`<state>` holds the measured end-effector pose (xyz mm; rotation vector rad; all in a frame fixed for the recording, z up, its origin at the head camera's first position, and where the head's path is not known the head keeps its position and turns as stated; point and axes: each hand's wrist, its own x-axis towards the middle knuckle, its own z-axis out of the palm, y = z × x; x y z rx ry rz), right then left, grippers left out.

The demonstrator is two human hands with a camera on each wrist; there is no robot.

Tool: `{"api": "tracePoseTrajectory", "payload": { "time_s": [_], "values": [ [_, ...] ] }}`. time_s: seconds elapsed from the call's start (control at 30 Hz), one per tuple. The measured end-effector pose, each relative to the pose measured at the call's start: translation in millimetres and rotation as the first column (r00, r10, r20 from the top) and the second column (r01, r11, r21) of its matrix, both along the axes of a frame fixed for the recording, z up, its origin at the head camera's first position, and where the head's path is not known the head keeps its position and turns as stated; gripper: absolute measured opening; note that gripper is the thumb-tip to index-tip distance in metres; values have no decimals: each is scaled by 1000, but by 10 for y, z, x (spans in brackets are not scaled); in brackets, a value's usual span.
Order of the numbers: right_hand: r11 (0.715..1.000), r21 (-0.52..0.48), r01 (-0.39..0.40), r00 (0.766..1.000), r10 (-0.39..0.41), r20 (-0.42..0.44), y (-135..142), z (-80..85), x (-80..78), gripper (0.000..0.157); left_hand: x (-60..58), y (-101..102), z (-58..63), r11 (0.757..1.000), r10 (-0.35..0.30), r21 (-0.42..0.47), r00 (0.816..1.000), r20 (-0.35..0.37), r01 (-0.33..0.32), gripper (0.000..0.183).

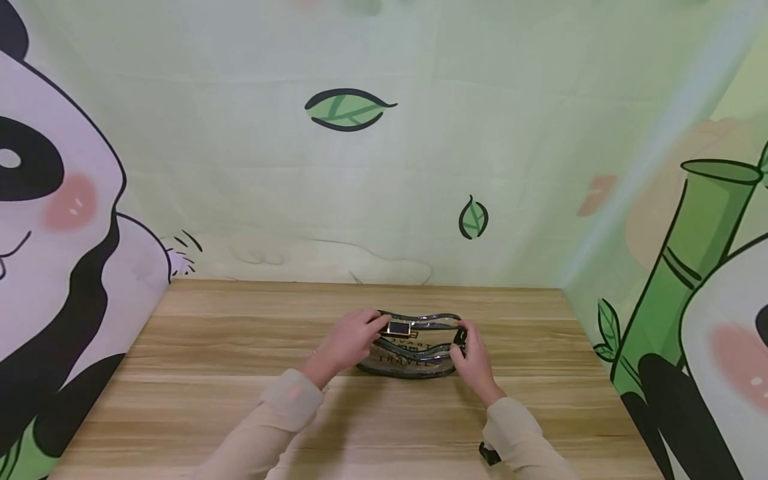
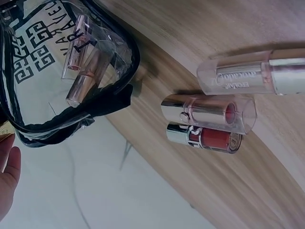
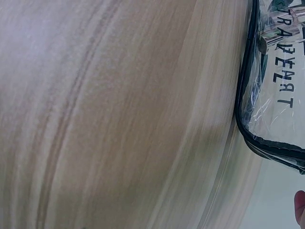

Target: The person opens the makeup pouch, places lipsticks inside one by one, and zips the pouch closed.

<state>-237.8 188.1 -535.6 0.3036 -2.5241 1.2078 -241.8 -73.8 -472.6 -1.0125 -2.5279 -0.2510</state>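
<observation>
A clear toiletry bag with black edging and TRAVEL lettering stands on the wooden table, its mouth parted. At its left end my left hand pinches a small gold-framed dark compact over the opening. My right hand grips the bag's right end by its edge, thumb in front. Lipstick tubes show through the bag's clear side in the left wrist view. Only fingertips of my left hand and a sliver of gold appear there. The right wrist view catches one fingertip below the bag.
In the left wrist view, a clear-capped tube, a rose-gold lipstick and a red lip gloss tube lie on the wood. The table meets a printed panda backdrop behind. A black strap hangs at my right cuff.
</observation>
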Motion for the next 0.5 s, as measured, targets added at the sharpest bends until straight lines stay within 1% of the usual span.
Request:
{"api": "tracePoseTrajectory", "payload": {
  "time_s": [0.17, 0.33, 0.5],
  "values": [
    [1000, 4, -2, 1000, 2, 8, -1, 5, 4, 45, -12, 52, 2, 997, 15, -75, 1000, 12, -14, 37],
    [1000, -6, -5, 1000, 5, 11, -5, 9, 4, 45, -33, 98, -4, 993, 29, -117, 1000, 11, -27, 36],
    [1000, -6, -6, 1000, 6, 6, -4, -5, -3, 46, -27, 154, 25, 987, 41, -155, 999, 18, -37, 34]
  ]
}}
